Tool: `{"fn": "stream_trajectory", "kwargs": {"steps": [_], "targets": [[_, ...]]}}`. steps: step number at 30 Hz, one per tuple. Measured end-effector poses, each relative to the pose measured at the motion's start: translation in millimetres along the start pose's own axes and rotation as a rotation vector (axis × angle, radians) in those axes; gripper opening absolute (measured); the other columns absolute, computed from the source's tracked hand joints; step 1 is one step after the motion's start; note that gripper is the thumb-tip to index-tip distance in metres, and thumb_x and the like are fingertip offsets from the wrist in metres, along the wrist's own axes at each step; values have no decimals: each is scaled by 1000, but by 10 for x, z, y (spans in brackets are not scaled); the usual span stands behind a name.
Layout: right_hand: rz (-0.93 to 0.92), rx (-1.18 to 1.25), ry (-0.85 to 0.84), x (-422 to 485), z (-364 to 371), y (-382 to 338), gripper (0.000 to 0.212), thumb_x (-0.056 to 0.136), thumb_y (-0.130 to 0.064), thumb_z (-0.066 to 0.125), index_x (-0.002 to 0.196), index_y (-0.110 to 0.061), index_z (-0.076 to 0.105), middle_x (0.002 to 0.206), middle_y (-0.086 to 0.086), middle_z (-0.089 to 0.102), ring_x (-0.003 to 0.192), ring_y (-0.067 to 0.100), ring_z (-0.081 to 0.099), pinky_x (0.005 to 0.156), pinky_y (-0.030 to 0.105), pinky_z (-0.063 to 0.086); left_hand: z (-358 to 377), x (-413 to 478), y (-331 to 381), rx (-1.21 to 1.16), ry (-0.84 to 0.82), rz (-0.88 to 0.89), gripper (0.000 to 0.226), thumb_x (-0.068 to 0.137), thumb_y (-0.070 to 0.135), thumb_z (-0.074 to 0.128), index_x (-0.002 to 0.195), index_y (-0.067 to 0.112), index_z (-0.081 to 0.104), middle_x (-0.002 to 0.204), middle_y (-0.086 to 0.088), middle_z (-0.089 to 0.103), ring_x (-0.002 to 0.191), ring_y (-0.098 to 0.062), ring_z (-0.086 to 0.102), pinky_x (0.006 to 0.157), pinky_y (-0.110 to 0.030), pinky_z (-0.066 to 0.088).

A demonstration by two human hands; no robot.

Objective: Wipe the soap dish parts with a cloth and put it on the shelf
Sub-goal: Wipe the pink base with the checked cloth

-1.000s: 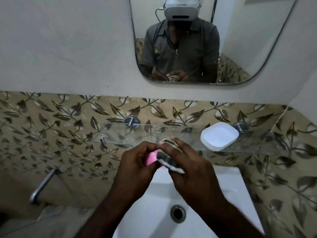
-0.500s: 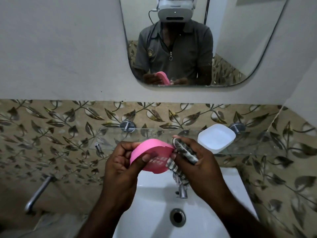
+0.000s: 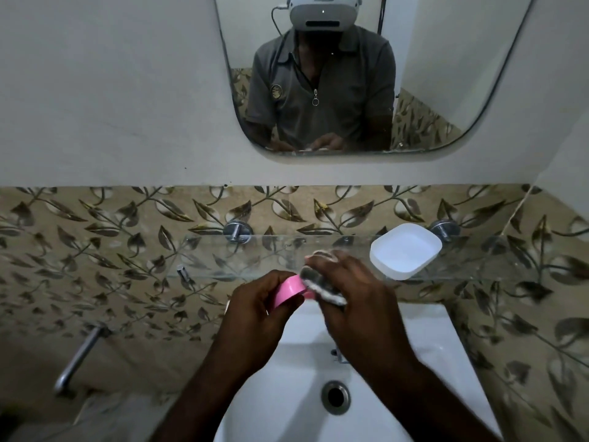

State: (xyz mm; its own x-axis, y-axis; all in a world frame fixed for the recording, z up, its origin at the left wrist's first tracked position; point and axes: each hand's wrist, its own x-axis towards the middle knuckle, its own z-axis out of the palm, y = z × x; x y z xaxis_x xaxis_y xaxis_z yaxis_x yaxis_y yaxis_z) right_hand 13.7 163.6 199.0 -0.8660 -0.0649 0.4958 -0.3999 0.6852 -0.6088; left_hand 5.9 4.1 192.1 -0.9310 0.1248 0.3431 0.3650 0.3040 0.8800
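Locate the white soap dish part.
Head view: the white soap dish part sits on the glass shelf, right of centre, beside the right bracket.

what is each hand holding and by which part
The left hand grips the pink soap dish part at its left end. The right hand holds the bunched cloth against that part's right end.

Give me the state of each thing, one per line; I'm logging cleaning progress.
Pink plastic soap dish part: held in left hand.
Grey-and-white cloth: bunched in right hand, pressed against the pink part.
White plastic soap dish part: resting on clear glass shelf, hollow side up, untouched.
Left hand: grips the pink part.
Right hand: grips the cloth.
Glass shelf: carrying the white part.
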Motion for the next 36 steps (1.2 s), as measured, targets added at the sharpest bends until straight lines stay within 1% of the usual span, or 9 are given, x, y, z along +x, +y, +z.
{"fn": "stream_trajectory", "kwargs": {"steps": [4,8,11,14,20,25,30,33,36], "targets": [[-142,-24,-11,-87,28,-55,42,86,-26,55,126,-36,61,138,1,59,114,22,65,88,34,57,-3,0,-24,-22,67,40,12,78,10,65,87,18,69,77,2,70,70,-13,63,66,-27,50],[-19,35,99,67,-46,117,46,82,-24,51,124,-34,65,136,-2,61,117,19,63,90,36,54,-16,-1,-37,39,147,23,4,75,18,66,76,17,62,63,5,56,56,-2,44,53,-15,34],[-116,-75,107,2,29,-19,51,79,-13,65,127,-31,63,138,7,59,113,27,65,87,37,57,44,33,2,-27,141,61,5,77,18,68,78,20,63,68,4,62,60,0,50,57,-14,40],[-232,-84,122,-11,33,-29,43,87,-17,63,127,-31,62,139,6,58,112,27,66,86,37,57,51,41,4,-168,137,56,9,77,12,69,76,20,64,69,2,65,65,-3,54,61,-19,45],[-79,163,61,142,-69,50,44,86,-18,68,126,-35,63,128,-12,64,114,5,63,90,32,54,57,-3,-99,-290,177,-43,14,68,38,72,76,27,66,66,7,59,64,-8,47,59,-22,39],[253,676,64,197,-183,176,47,82,0,75,117,-31,68,104,-15,76,95,-1,70,78,14,52,1,-47,-161,-406,212,-91,16,63,34,74,74,26,66,71,-4,60,72,-20,48,70,-37,38],[214,682,29,147,-194,122,41,83,-3,76,114,-28,70,105,-12,75,96,0,69,79,15,52,-5,-62,-212,-561,104,-150,25,57,26,85,69,24,64,74,-4,68,73,-20,61,71,-34,51],[-2,377,47,155,-218,49,35,81,-11,71,109,-33,69,109,-14,71,102,4,67,85,23,53,2,-25,-253,-249,58,-141,36,69,4,82,63,25,54,65,5,63,65,-9,54,65,-25,43],[-149,157,-3,149,-207,7,29,82,-22,62,109,-30,67,108,-11,69,98,7,65,80,30,53,5,25,-201,138,25,20,15,80,25,70,75,32,57,64,10,62,57,-7,51,54,-27,41]]}}
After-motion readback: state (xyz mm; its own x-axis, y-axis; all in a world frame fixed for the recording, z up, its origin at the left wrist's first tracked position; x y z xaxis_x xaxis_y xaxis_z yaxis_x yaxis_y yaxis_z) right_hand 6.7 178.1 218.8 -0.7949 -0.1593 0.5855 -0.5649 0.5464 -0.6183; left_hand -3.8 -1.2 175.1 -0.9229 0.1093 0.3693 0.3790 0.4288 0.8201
